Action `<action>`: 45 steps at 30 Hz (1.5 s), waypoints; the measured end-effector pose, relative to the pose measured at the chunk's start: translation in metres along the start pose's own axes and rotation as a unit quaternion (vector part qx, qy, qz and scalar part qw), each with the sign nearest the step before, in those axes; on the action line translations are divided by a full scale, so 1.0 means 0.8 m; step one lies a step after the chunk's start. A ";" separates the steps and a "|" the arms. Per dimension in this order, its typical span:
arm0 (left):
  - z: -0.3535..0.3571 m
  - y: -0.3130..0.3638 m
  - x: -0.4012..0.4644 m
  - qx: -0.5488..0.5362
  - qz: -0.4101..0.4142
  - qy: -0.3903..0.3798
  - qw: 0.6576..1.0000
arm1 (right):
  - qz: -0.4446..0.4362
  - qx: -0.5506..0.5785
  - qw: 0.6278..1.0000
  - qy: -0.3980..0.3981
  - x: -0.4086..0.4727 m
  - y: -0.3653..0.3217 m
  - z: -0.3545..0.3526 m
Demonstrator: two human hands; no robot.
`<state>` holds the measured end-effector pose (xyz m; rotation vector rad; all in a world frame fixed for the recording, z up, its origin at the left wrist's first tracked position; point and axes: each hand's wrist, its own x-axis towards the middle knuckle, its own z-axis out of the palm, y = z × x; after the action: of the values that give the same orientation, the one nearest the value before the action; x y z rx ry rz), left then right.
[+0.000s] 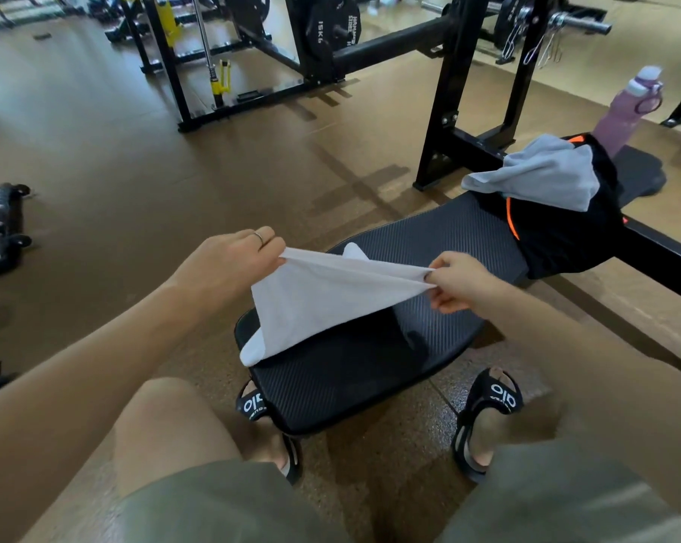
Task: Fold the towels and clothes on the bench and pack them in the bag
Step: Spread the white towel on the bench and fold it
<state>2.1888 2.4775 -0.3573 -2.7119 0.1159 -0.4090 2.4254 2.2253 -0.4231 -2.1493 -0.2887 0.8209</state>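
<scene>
A white towel (311,303) hangs stretched between my two hands above the near end of the black bench (370,370). My left hand (229,260) pinches its left corner and my right hand (456,282) pinches its right corner. The towel's lower part droops onto the bench pad. Farther along the bench lies a black garment with orange trim (558,233), and a grey towel (542,172) is draped over it. No bag is in view.
A purple water bottle (628,107) stands on the far end of the bench. Black rack posts (452,92) and weight plates (331,29) rise behind it. My sandalled feet (483,421) rest on the brown floor beside the bench.
</scene>
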 end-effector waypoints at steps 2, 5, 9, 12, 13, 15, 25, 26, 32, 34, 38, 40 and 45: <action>-0.011 -0.015 0.009 0.013 -0.023 0.011 1.000 | -0.041 0.018 0.999 0.006 -0.001 -0.035 -0.028; -0.024 -0.035 0.025 0.057 -0.067 0.030 0.996 | -0.081 0.208 0.974 -0.048 -0.009 -0.096 -0.062; -0.042 -0.049 0.044 0.066 -0.119 0.036 0.990 | -0.119 0.239 0.960 -0.085 -0.021 -0.152 -0.088; -0.045 -0.059 0.045 0.079 -0.125 0.040 0.988 | -0.150 0.035 0.986 -0.060 -0.028 -0.168 -0.109; -0.042 -0.062 0.044 0.070 -0.119 0.044 0.990 | -0.151 -0.007 0.987 -0.047 -0.028 -0.171 -0.115; -0.038 -0.063 0.043 0.067 -0.103 0.040 0.992 | -0.150 -0.025 0.988 -0.010 -0.027 -0.178 -0.122; -0.031 -0.051 0.041 -0.015 -0.136 0.004 0.991 | -0.080 0.197 0.969 -0.127 -0.021 -0.162 -0.140; -0.032 -0.049 0.042 -0.017 -0.139 0.004 0.990 | -0.081 0.198 0.967 -0.140 -0.022 -0.161 -0.142; -0.034 -0.043 0.052 -0.057 -0.160 -0.007 0.985 | -0.066 0.148 0.976 -0.144 -0.017 -0.154 -0.150; -0.033 -0.041 0.057 -0.061 -0.150 -0.024 0.986 | -0.065 0.125 0.984 -0.108 -0.007 -0.151 -0.147; -0.023 -0.035 0.071 -0.066 -0.150 -0.060 0.985 | -0.082 0.215 0.972 -0.040 0.024 -0.153 -0.129; -0.018 -0.042 0.076 -0.069 -0.165 -0.066 0.982 | -0.100 0.236 0.967 0.004 0.035 -0.155 -0.120; -0.025 -0.049 0.086 -0.068 -0.203 -0.021 0.977 | -0.174 0.276 0.944 0.058 0.046 -0.164 -0.106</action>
<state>2.2495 2.4965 -0.3056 -2.8731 -0.4452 -0.4720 2.5162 2.2766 -0.3014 -1.5533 -0.3218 0.4915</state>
